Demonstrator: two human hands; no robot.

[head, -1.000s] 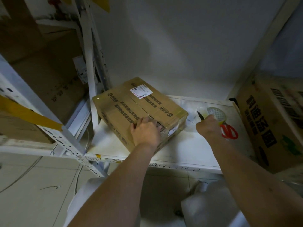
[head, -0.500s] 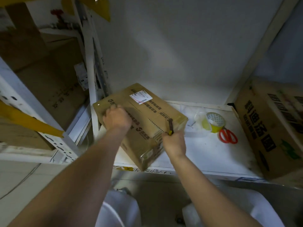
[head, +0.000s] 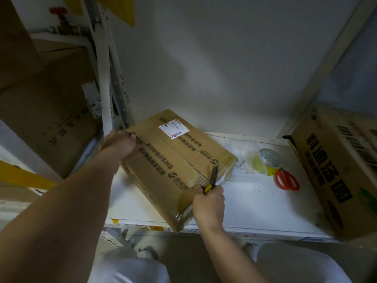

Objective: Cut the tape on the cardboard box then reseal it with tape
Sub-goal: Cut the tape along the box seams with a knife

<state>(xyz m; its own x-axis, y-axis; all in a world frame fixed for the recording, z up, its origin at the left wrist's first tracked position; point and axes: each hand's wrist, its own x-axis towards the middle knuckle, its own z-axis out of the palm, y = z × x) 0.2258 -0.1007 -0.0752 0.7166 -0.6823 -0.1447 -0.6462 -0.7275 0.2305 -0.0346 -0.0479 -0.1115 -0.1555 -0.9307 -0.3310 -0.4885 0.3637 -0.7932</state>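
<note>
Gripping the far left corner of the cardboard box (head: 173, 160), the left hand (head: 119, 141) has its fingers curled over the top edge, pressed against the cardboard. That box sits on a white shelf (head: 255, 203), turned at a slant: its long axis runs from the far left, beside the white upright post (head: 104, 94), toward the near right, where its lowest corner overhangs the shelf's front edge. A taped seam runs along that axis down the middle of the top. Dark Chinese characters and a round logo are printed along both flaps, and a white shipping label (head: 173, 128) with a barcode lies near the far end; its small print cannot be read. At the box's right end the right hand (head: 209, 205) is closed around the yellow handle of a utility knife (head: 212, 177), whose dark blade points away from the person and rests on the seam. Further right on the shelf lie a tape roll (head: 267, 160) and red-handled scissors (head: 286, 180), touching each other. A larger printed carton (head: 336, 170) stands at the shelf's right end.
</note>
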